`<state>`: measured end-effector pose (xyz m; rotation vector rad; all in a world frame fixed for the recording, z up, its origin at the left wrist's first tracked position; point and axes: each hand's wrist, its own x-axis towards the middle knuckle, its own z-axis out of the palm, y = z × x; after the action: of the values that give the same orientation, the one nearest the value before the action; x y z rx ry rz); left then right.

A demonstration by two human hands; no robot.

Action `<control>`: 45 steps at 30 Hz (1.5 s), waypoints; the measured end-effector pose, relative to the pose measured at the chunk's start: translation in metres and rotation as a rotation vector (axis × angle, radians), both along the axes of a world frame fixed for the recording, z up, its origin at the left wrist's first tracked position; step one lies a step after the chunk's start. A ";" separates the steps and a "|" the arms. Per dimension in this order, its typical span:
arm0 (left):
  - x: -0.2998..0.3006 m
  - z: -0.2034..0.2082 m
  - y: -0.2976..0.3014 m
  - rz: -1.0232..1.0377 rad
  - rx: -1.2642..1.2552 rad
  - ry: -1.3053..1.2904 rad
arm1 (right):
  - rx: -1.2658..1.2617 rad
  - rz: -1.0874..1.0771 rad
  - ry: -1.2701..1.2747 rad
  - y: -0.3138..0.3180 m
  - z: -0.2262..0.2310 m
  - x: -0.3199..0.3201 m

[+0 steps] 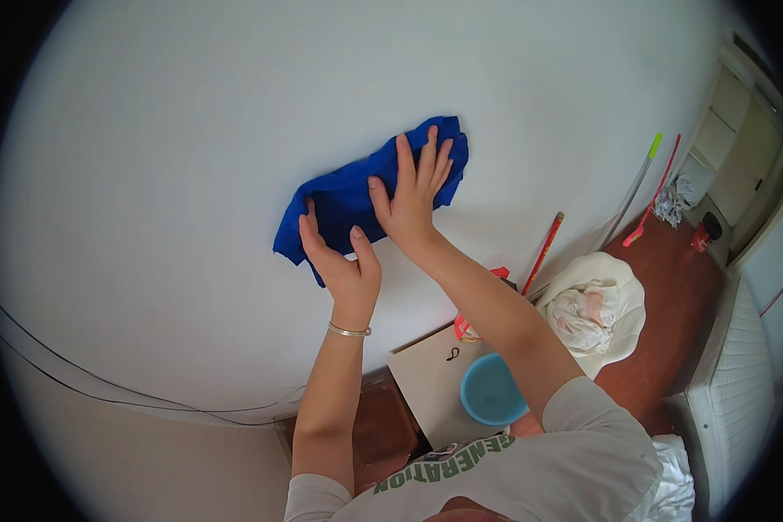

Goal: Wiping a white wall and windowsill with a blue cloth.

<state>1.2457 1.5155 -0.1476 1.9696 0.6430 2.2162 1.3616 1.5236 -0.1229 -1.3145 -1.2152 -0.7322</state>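
A dark blue cloth [346, 196] lies spread and creased against the white wall [191, 157], slanting up to the right. My right hand [413, 204] presses flat on its upper right part, fingers spread. Lower on the cloth is my left hand [346, 271], a silver bracelet at its wrist; its fingers reach the lower left part and its thumb stands apart. Neither hand is closed around the cloth. Part of the cloth is hidden behind both hands.
A blue basin [494, 391] stands on a pale tabletop [428, 383] below my right arm, beside a small dark loop [452, 354]. Rightward are a scalloped white chair [622, 326] holding crumpled fabric, a red stick [544, 252] and a mattress [726, 374]. Black cables [148, 402] run along the lower left wall.
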 end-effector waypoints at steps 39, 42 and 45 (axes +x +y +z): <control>0.142 0.202 0.029 0.937 0.362 0.374 | 0.117 -0.117 -0.290 -0.011 0.194 0.148; 0.174 0.165 0.031 0.851 0.373 0.392 | 0.207 -0.201 -0.187 -0.005 0.147 0.175; 0.184 0.093 0.032 0.814 0.282 0.440 | 0.176 -0.164 -0.108 0.008 0.064 0.186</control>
<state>1.4293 1.5479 -0.0546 2.7412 1.4841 2.3445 1.5478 1.5313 -0.0590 -1.2512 -1.1087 -1.0160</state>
